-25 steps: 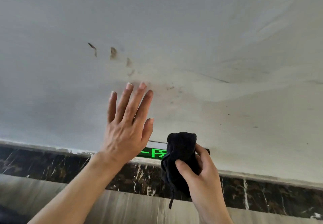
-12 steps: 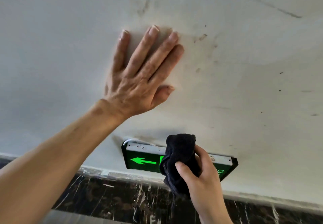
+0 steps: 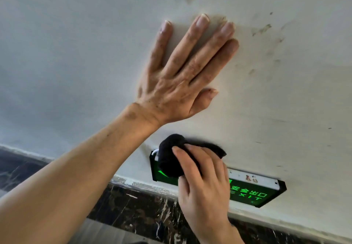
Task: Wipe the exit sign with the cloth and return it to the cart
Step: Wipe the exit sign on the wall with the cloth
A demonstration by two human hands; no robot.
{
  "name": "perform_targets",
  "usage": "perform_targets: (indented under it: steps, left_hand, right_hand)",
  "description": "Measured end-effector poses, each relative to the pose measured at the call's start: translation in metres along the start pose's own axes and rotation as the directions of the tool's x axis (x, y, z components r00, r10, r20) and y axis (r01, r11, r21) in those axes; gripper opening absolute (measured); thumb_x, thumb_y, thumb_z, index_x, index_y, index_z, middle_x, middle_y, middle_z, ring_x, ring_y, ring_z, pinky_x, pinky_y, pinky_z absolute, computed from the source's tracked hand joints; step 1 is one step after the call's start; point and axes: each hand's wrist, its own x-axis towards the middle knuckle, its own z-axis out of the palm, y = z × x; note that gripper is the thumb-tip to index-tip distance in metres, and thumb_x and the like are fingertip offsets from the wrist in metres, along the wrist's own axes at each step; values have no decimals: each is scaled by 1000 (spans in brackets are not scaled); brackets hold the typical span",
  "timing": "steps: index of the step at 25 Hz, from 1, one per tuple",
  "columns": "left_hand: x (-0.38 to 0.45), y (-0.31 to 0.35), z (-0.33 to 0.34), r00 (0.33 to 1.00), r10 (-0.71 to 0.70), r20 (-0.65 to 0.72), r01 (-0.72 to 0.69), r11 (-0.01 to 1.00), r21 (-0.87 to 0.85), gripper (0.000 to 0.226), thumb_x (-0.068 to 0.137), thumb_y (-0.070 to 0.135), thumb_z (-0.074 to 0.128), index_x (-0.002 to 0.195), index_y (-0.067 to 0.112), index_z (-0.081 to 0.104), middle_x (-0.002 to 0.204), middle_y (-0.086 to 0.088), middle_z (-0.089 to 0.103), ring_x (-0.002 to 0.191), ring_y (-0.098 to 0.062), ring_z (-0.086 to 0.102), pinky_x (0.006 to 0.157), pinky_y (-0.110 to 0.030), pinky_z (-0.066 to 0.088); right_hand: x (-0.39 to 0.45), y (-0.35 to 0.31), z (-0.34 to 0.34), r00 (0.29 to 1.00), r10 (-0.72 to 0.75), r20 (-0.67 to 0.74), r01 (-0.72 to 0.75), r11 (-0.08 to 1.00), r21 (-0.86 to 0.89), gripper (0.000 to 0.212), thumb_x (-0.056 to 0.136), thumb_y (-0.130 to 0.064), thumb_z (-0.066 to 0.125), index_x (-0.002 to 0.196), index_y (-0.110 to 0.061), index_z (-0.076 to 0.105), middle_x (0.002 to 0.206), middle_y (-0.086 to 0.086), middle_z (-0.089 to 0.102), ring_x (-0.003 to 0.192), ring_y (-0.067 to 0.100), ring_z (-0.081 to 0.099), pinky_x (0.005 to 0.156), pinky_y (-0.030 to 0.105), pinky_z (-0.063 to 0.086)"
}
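Cloth [image 3: 172, 158], black and bunched, sits in your right hand [image 3: 204, 184], pressed against the left end of the exit sign [image 3: 253, 188]. Your fingers [image 3: 192, 160] and thumb curl around the wad, gripping it firmly, and a flap of the fabric trails out to the right, past your knuckles, along the sign's upper edge. The cloth covers most of the green arrow at that end; only a sliver of it shows below the wad.

The sign itself is mounted flat on the pale surface overhead [image 3: 76, 44], close to where that surface meets a dark marbled band [image 3: 133, 207]. Its green face carries lit characters and the letters EXIT, seen upside down from your view, and a white strip runs along its top edge.

Your left hand [image 3: 182, 80] is spread open, palm flat against the pale surface just above the sign, fingers extended and slightly fanned, holding nothing. Your left forearm crosses the view from the lower left. Dark smudges [image 3: 261, 29] mark the surface to the right of your fingertips and above them. The cart does not show in this view.
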Motion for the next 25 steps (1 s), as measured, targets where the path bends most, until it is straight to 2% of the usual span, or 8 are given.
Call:
perform_targets:
  steps: [1, 3, 5, 7, 10, 16, 25]
  left_hand:
    - [0, 0, 0, 1000, -1, -2, 1, 1000, 1, 63, 100, 46, 22, 149, 11, 41, 150, -8, 40, 142, -32, 29, 120, -54, 14]
    - [-1, -1, 1, 1000, -1, -6, 1, 1000, 2, 63, 100, 45, 22, 150, 12, 39, 150, -8, 40, 142, -32, 29, 119, -55, 15]
    - [-2, -1, 2, 1000, 3, -9, -3, 1000, 11, 62, 100, 46, 22, 151, 13, 38, 150, -8, 41, 142, -32, 29, 120, -55, 15]
    - [-2, 0, 3, 1000, 8, -18, -7, 1000, 29, 63, 100, 47, 21, 150, 14, 38, 149, -7, 41, 141, -31, 30, 120, -54, 14]
    - [-1, -1, 3, 1000, -3, -23, 3, 1000, 25, 62, 100, 47, 21, 149, 14, 39, 149, -7, 41, 141, -31, 30, 120, -53, 14]
    - [-1, -2, 1, 1000, 3, -12, -2, 1000, 26, 62, 100, 46, 22, 150, 13, 39, 150, -7, 40, 142, -31, 29, 120, -54, 16]
    - [-4, -4, 0, 1000, 1, -9, -1, 1000, 22, 63, 100, 45, 30, 154, 12, 36, 152, -8, 38, 143, -32, 27, 120, -55, 13]
  right_hand:
    - [-2, -1, 11, 998, -29, 56, 31, 999, -28, 37, 88, -10, 49, 120, -24, 62, 112, 3, 70, 103, 27, 62, 88, 42, 50]
    - [-10, -3, 32, 963, -46, 264, 71, 994, -87, 45, 78, -12, 60, 122, -22, 63, 112, 0, 69, 105, 26, 62, 89, 41, 51]
    - [-17, -6, 45, 883, 7, 469, 69, 987, -146, 59, 65, -19, 72, 124, -21, 62, 112, -3, 68, 107, 25, 62, 91, 38, 52]
    - [-18, -10, 53, 827, 88, 555, 37, 977, -211, 62, 62, -23, 73, 122, -20, 62, 113, -3, 67, 109, 24, 61, 90, 37, 51]
    - [-15, -17, 59, 817, 127, 562, 43, 960, -278, 54, 65, -24, 61, 119, -17, 62, 112, 0, 65, 110, 24, 57, 89, 40, 51]
    - [-7, -20, 55, 788, 146, 598, 105, 925, -364, 56, 56, -28, 75, 110, -13, 67, 102, 3, 67, 102, 24, 57, 86, 43, 52]
    - [-8, -2, 39, 775, 183, 605, 125, 894, -430, 50, 61, -24, 71, 109, -13, 63, 97, 4, 63, 95, 27, 55, 93, 49, 42]
